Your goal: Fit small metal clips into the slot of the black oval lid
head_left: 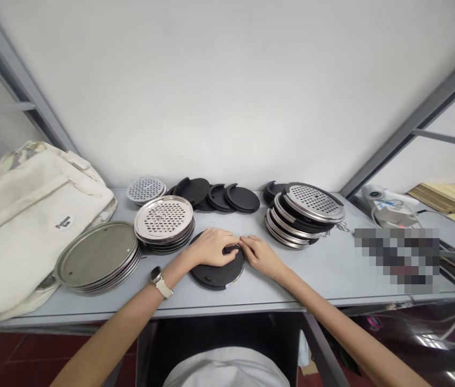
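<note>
In front of me a round black disc (216, 275) lies flat on the table, with a thin silvery edge showing along its right side. My left hand (216, 248) lies across the top of it, its thumb and fingers bent and closed at the far right part of the disc. Fingers together, my right hand (262, 257) pinches the disc's right rim, its fingertips almost meeting those of the left. Both hands cover the far edge, so the exact hold there is hidden. Left of the disc stands a stack of silver perforated grater plates (164, 219).
Olive-grey round plates (98, 255) are stacked at left beside a cream bag (29, 215). Black discs (243, 199) and a small grater plate (145, 191) lie along the wall. Assembled grater discs (311, 203) are piled at right. Cables and yellowish sheets (448, 199) lie farther right.
</note>
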`<state>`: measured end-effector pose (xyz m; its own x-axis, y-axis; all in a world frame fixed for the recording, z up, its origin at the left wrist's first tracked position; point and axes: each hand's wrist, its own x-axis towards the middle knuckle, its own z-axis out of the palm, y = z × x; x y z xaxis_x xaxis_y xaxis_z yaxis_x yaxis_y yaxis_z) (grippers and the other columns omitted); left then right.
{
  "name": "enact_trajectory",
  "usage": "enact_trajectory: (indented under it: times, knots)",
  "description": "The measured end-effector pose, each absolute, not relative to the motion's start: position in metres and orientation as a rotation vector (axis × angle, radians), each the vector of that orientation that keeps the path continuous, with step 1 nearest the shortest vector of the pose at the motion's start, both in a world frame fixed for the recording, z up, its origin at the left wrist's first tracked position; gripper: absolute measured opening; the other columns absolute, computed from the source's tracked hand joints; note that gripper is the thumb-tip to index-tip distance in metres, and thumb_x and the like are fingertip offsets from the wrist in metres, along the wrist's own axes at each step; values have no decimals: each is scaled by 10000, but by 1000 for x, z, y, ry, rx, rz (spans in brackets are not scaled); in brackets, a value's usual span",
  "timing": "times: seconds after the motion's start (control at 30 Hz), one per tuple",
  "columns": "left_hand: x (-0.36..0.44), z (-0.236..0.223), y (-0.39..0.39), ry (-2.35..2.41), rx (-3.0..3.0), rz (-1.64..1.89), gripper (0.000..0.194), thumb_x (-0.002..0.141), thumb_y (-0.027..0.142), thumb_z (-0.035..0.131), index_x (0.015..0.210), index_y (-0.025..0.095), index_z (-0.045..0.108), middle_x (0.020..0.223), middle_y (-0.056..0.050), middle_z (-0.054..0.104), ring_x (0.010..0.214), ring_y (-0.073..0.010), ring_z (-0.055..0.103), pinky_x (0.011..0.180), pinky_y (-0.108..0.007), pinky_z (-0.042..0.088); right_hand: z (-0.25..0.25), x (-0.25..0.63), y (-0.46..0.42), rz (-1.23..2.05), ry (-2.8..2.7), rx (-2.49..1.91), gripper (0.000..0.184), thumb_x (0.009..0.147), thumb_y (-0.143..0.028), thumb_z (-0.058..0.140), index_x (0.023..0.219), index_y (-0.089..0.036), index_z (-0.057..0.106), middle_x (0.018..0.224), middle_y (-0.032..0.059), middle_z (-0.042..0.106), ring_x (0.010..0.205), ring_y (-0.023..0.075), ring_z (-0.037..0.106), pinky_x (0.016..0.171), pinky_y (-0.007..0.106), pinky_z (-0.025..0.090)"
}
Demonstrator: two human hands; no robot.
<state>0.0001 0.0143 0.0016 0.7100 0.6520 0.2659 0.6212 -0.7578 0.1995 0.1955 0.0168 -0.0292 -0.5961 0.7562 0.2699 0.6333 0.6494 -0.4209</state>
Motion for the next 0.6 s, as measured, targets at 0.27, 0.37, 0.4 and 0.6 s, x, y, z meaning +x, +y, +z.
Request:
enact_trajectory:
  times: [0.27, 0.37, 0.4, 0.6]
  knots:
    - [1, 2, 14, 1044, 2802, 499, 137, 852, 285, 490, 835, 195, 592, 793, -10, 625, 723, -158, 552, 613, -259, 345, -26, 196, 19, 410, -2488, -1068, 291, 969, -201, 317, 750, -195, 510, 665, 16, 554, 663, 169, 511, 658, 274, 373]
    - [1, 3, 14, 1039, 2800, 496, 133, 852, 277, 489, 836, 195, 592, 806, -10, 629, 725, -156, 553, 618, -259, 350, -27, 195, 18, 384, -2468, -1088, 290, 968, -208, 325, 748, -197, 514, 667, 18, 561, 673, 172, 520, 664, 275, 374]
    - [1, 3, 14, 1039, 2803, 498, 131, 851, 275, 491, 837, 194, 593, 812, -10, 630, 729, -156, 554, 618, -261, 350, -27, 195, 18, 386, -2465, -1089, 288, 968, -207, 324, 753, -196, 517, 671, 18, 567, 678, 172, 526, 668, 275, 375]
    - [0, 3, 13, 1070, 2811, 497, 131, 850, 291, 494, 811, 199, 578, 761, -4, 604, 697, -152, 539, 604, -267, 336, -31, 193, 14, 387, -2416, -1117, 279, 961, -189, 326, 759, -195, 519, 683, 26, 580, 685, 177, 537, 666, 275, 376]
